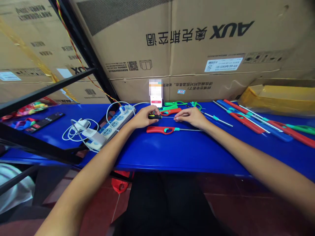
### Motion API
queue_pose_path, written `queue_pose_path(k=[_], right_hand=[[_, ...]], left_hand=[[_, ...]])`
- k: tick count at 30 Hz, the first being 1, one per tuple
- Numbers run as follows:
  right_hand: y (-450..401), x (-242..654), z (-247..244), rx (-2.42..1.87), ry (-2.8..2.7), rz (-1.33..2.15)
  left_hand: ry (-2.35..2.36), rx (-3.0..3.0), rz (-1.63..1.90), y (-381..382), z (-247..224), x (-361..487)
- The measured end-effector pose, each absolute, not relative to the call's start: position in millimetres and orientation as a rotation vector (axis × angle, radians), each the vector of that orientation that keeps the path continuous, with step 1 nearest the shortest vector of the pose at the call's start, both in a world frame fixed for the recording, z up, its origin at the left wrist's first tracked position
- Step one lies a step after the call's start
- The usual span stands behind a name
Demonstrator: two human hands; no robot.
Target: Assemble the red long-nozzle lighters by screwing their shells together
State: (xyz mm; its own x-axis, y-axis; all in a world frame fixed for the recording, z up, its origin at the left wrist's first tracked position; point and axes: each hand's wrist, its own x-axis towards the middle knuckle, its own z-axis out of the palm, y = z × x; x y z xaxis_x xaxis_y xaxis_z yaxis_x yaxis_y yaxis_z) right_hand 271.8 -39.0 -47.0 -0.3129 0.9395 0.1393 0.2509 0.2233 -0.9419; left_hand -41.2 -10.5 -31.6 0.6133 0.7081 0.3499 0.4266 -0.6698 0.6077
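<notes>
My left hand point(145, 117) is closed round the black and yellow handle of a small screwdriver point(156, 116), whose thin shaft points right. The fingertips of my right hand point(189, 117) pinch together at the shaft's far end; anything smaller between them is too small to tell. Just below both hands a red lighter point(159, 130) with a long metal rod lies on the blue table point(152, 154). Another, orange-red lighter point(176, 110) and a green lighter point(169, 107) lie behind the screwdriver. A lit phone point(156, 93) stands upright at the back.
On the left are a white power strip point(114, 124), white chargers with cables point(94, 135), a black shelf frame point(78, 77) and a dark phone point(46, 122). Several lighters and rods point(248, 122) lie at the right, before a taped box point(278, 98). Large cartons point(187, 62) stand behind.
</notes>
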Motion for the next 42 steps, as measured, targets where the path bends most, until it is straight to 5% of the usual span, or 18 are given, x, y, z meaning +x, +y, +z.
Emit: queue_pose_path(k=[42], right_hand=[[-40.8, 271.3, -43.7, -1.121, -1.709, 1.073]], left_hand=[[0.855, 2.289, 0.792, -12.1, -37.7, -36.8]])
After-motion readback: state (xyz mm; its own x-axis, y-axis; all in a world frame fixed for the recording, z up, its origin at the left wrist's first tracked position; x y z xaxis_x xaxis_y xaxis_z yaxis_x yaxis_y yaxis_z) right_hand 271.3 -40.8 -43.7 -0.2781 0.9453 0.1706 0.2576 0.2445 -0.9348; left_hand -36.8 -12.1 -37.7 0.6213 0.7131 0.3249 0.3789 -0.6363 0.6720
